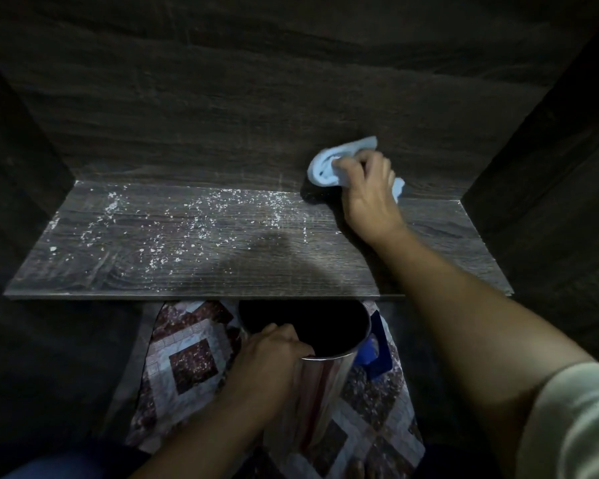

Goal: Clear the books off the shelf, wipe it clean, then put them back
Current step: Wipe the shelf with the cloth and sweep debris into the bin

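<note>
A dark wood-grain shelf (pixel 194 271) lies in front of me with no books on it. White crumbs and dust (pixel 201 219) are scattered over its left and middle. My right hand (pixel 369 188) grips a bunched light blue cloth (pixel 329 164) at the back right of the shelf, where the board meets the back panel. Below the shelf's front edge, my left hand (pixel 270 361) holds the rim of a shiny metal bin (pixel 329 368), its dark mouth just under the edge.
Dark side panels (pixel 547 167) close in the shelf on both sides. A patterned tile floor (pixel 184 361) shows below. A blue object (pixel 377 347) sits behind the bin on the right.
</note>
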A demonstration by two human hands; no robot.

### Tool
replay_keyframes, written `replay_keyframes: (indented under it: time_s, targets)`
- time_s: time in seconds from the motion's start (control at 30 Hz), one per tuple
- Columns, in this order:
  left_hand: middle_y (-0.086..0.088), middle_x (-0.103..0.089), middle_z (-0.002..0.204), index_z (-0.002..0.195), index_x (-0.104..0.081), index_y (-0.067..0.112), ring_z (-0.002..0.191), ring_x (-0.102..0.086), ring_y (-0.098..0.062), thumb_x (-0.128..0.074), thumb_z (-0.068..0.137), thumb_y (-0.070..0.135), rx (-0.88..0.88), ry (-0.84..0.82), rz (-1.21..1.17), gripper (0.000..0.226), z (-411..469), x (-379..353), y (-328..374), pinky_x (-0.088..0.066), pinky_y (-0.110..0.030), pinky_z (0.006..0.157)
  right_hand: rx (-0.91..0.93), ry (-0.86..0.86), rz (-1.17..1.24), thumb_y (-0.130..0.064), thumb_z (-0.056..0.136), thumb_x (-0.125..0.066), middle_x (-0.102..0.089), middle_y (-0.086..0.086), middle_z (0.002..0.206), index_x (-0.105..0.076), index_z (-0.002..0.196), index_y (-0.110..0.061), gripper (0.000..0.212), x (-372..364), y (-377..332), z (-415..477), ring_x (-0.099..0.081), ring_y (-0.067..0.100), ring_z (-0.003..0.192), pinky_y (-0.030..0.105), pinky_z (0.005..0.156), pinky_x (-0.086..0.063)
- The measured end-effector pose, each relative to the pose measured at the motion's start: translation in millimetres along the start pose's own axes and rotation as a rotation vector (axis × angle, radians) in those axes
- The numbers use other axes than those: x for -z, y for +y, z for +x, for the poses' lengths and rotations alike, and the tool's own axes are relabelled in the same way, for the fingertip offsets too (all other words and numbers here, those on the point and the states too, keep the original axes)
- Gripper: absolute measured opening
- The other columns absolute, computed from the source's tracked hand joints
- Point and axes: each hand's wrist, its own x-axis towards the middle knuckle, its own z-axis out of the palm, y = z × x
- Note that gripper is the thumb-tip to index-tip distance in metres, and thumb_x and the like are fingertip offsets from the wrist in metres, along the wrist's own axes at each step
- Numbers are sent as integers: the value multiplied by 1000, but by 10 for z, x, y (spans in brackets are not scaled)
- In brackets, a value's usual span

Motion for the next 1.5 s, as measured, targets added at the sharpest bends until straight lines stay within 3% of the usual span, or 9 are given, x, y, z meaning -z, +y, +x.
replay_keyframes:
  time_s: [0.13,0.27,0.43,0.57,1.03,1.1,1.17,1.33,1.5]
  targets:
    - [7,-55,97,112,-68,34,96,-48,-15,-60,88,33,-10,24,15,25,4,-30,-34,-43,-30,82,106,-223,-102,-17,90,-54,-51,18,113,-55,118,-16,28,-101,35,109,-45,36,101,45,84,-42]
    - [7,-57,83,98,-73,33,80,-54,-17,-67,79,33,-38,56,-1,19,4,-33,-70,-49,-32,68,128,-271,24,-12,87,-61,-62,17,111,-64,121,-13,34,-268,96,-8,-56,38,91,45,77,-51]
    - [9,-54,73,85,-75,31,69,-50,-14,-65,76,34,-39,107,-15,14,-38,-33,-68,-47,-30,56,14,-373,98,-10,87,-57,-63,13,122,-60,130,-19,43,-211,70,40,-55,40,105,48,93,-44]
    - [9,-54,72,85,-75,31,66,-48,-11,-66,72,27,-40,119,-27,17,-39,-11,-68,-42,-24,55,-42,-556,84,-12,93,-57,-52,10,140,-50,139,-25,49,-76,35,141,-43,30,128,29,106,-29]
    - [11,-55,78,93,-73,34,74,-53,-14,-78,74,18,-9,100,8,26,-58,-7,-104,-40,-21,64,-228,-746,407,-18,92,-62,-57,-3,133,-58,129,-35,41,279,-96,-403,-53,16,116,30,103,-39]
    - [11,-55,80,95,-73,35,76,-53,-14,-77,75,19,-8,93,6,27,-57,-7,-110,-42,-23,64,-251,-709,437,-14,92,-61,-57,-1,133,-58,130,-28,40,314,-106,-379,-53,17,118,28,102,-38]
    - [11,-55,81,97,-73,36,79,-53,-14,-76,77,21,-5,90,-9,25,-55,-7,-112,-42,-24,65,-233,-521,419,-9,90,-60,-57,4,132,-60,128,-23,40,316,-106,-305,-51,23,120,29,104,-37]
    - [10,-56,78,92,-74,34,74,-54,-14,-73,75,28,-30,112,-20,18,-42,2,-97,-41,-22,61,-150,-143,120,-5,85,-60,-56,9,125,-59,127,-22,45,255,-56,-21,-47,30,110,41,96,-39]
    - [7,-59,85,97,-74,33,81,-53,-17,-58,79,43,-16,65,-59,26,-35,6,-94,-44,-27,68,-121,-409,7,-5,90,-50,-50,14,135,-46,141,-26,55,-43,105,-9,-45,36,118,46,99,-38]
